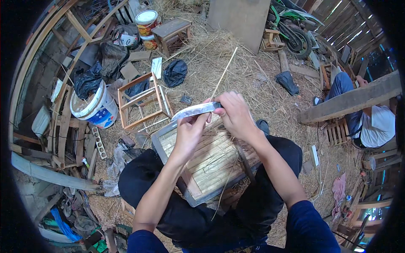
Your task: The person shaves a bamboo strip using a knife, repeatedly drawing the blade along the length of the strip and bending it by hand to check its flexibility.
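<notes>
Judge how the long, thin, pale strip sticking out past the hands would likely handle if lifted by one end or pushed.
The strip is probably very light, being so thin for its length. It seems springy rather than limp, since it runs nearly straight out beyond the right hand. Pushed end-on, it may bow, given its slenderness.

Daylight pierces the plank wall (350,25) beside a straw-strewn floor (247,69).

Daylight slicing through gaps in the plank wall (348,22), soft light over the straw-strewn floor (202,52), a whitish gleam on the pale tool (195,110), centre sharp, rim curving into black!
</notes>
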{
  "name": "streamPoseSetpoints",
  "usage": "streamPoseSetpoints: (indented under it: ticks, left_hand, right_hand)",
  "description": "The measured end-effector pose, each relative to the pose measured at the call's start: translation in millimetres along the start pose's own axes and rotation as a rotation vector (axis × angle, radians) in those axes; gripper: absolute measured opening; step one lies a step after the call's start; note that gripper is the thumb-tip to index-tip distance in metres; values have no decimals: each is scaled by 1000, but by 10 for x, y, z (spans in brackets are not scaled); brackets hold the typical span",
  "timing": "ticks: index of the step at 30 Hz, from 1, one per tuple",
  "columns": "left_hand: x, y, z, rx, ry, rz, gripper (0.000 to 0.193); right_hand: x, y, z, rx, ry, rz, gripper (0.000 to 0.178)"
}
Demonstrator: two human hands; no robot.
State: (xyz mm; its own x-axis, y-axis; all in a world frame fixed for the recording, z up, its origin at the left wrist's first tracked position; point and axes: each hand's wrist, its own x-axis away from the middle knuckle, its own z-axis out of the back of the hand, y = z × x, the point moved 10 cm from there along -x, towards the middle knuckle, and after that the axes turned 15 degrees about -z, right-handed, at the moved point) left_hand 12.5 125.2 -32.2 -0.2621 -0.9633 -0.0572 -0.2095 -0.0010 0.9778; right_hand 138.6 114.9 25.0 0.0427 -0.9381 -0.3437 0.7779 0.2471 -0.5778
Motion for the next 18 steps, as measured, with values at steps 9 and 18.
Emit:
streamPoseSetpoints:
  ticks: [9, 18]
  left_hand:
    - [-81, 151, -105, 70, -47, -163, 21]
    - [-29, 139, -123, 86, -41, -83, 42]
  right_hand:
    - [-49, 215, 214, 55, 103, -65, 38]
    - [-62, 395, 364, 133, 207, -177, 42]
